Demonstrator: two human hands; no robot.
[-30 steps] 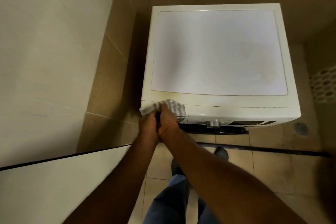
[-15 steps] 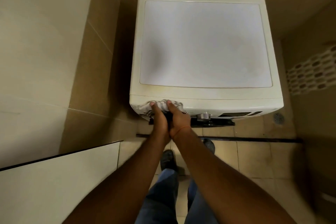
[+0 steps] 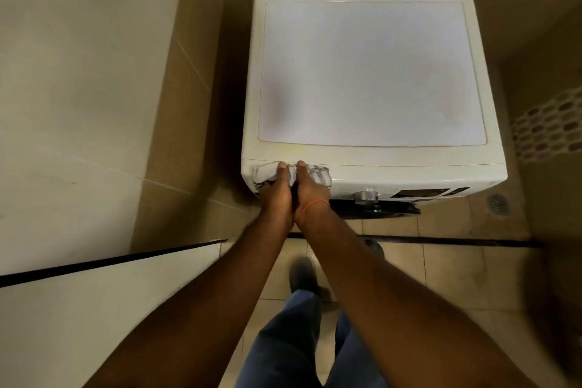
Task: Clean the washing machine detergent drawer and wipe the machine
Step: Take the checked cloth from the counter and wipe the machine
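A white front-loading washing machine (image 3: pixel 371 72) stands against the tiled back wall, seen from above. A white cloth with grey stripes (image 3: pixel 319 175) lies against the front left corner of its control panel, where the detergent drawer sits; the drawer itself is hidden behind cloth and hands. My left hand (image 3: pixel 277 192) and my right hand (image 3: pixel 310 190) are side by side on the cloth, thumbs up at the panel's top edge, fingers curled under and out of sight. A thin orange band circles my right wrist.
A silver program dial (image 3: pixel 366 195) and a dark display (image 3: pixel 422 193) sit right of my hands. A tiled wall stands close on the left, with a white partition edge (image 3: pixel 110 260). A floor drain (image 3: pixel 497 203) is at right. My legs and shoes are below.
Both hands and the cloth stay on the panel's left corner. The cloth has spread out from a bunch into a flatter strip, and my view has shifted over the machine.
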